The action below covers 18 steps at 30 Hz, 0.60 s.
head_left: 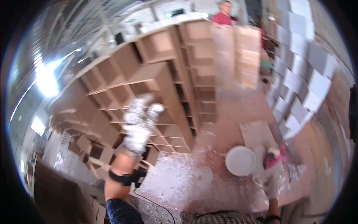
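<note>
My left hand (138, 121), in a white glove, is raised in front of a tall stack of brown open-fronted boxes (164, 76). Its thumb stands apart from the fingers, and nothing shows between them. Whether it touches a box I cannot tell. Low on the right, my gloved right hand (271, 183) is over the reddish worktable (227, 130), its fingers blurred. Close to it are a pink-and-dark object (275, 156), too blurred to name, and a round whitish lid or dish (240, 161). A flat brown board (257, 133) lies just beyond.
White-grey boxes or panels (298, 78) are stacked high along the right. Tall wooden box units (248, 56) stand at the table's far end, with a person in red (222, 16) behind them. More brown boxes (84, 115) fill the left. A black cable (158, 204) hangs below the table's near edge.
</note>
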Tool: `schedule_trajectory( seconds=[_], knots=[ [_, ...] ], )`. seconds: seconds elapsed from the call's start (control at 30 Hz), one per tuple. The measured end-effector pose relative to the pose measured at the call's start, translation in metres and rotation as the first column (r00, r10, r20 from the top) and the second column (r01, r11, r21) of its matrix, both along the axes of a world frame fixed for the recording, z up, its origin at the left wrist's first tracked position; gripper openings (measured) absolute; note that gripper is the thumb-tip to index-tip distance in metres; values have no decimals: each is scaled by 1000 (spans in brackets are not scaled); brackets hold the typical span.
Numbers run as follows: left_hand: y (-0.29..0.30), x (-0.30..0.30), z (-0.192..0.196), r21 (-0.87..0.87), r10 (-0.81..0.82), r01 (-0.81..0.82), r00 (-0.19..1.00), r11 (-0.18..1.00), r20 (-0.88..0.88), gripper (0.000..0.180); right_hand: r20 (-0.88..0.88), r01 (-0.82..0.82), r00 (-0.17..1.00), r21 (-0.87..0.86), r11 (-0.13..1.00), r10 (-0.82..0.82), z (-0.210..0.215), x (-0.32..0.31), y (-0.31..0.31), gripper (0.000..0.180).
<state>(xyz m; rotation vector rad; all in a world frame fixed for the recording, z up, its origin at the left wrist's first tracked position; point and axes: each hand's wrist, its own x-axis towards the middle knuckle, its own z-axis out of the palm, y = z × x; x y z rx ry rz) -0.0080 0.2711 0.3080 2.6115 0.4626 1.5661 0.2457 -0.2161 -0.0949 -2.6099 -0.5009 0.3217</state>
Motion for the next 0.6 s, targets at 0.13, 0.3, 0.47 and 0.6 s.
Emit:
schedule_trajectory(
  seconds=[0.13,0.3,0.47,0.6],
  knots=[
    [-3,17,11,-391,-282,360,928,847,244,31,199,-74,978,24,997,68,60,-14,27,64],
    [93,10,-2,-451,-167,134,985,882,-33,39,206,98,973,38,994,-104,26,-12,21,85],
    [169,33,-14,-863,-327,398,898,311,296,43,329,158,935,-51,986,-133,32,-35,15,88],
    [91,61,-15,-277,42,-148,934,949,-356,44,30,50,998,-71,996,-48,85,-28,13,80]
  ],
)
